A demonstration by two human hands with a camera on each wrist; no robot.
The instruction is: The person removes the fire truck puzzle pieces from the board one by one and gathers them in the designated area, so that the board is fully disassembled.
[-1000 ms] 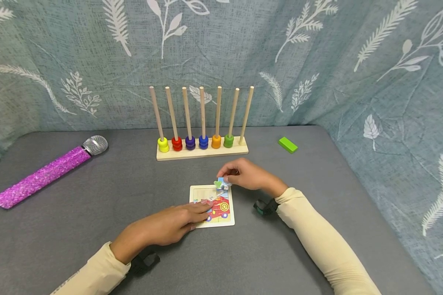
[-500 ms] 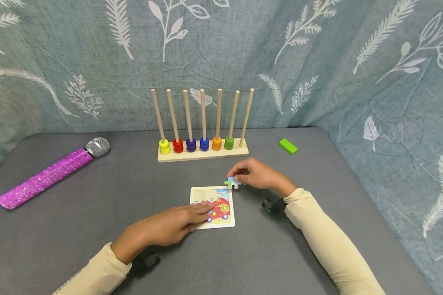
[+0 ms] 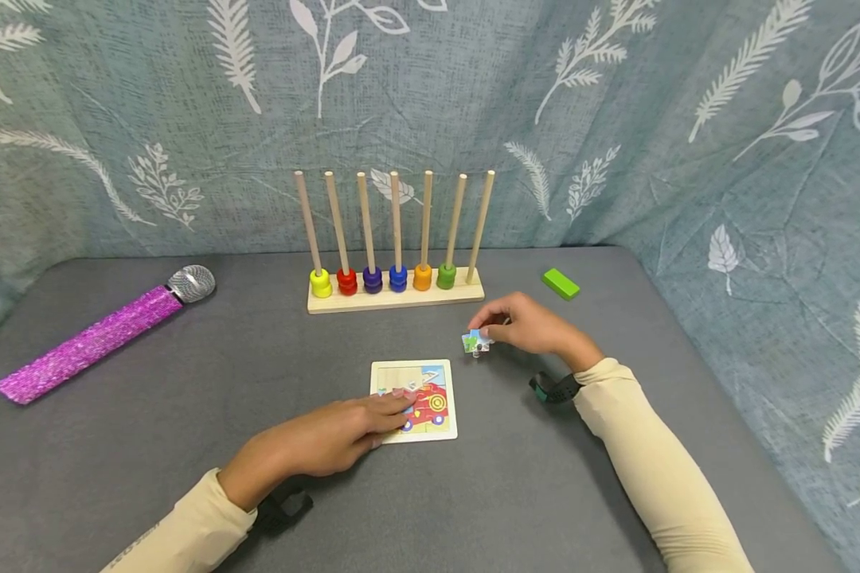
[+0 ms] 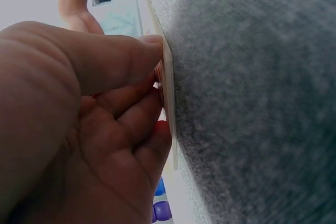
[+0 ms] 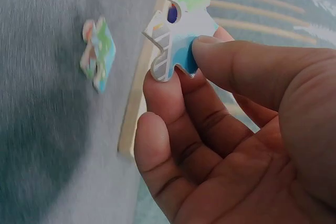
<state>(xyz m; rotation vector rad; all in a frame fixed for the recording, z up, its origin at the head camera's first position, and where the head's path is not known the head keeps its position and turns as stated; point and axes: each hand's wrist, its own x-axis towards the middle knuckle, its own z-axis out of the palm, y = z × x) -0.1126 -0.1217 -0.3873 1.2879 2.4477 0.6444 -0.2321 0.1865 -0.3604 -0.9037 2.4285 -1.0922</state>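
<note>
The grey surface (image 3: 258,334) looks like matt cloth; the pale seven-rod rack (image 3: 401,302), smooth wood; the magenta microphone sleeve (image 3: 96,344), glittery; its round silver head (image 3: 192,284), metallic; the multicoloured jigsaw piece (image 5: 185,36), glossy.

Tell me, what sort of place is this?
Probably a play or activity corner, though I can't tell whether it's in a home, classroom or studio. A picture jigsaw and a wooden peg rack with coloured rings suggest play; leaf-patterned fabric forms the backdrop.
</note>
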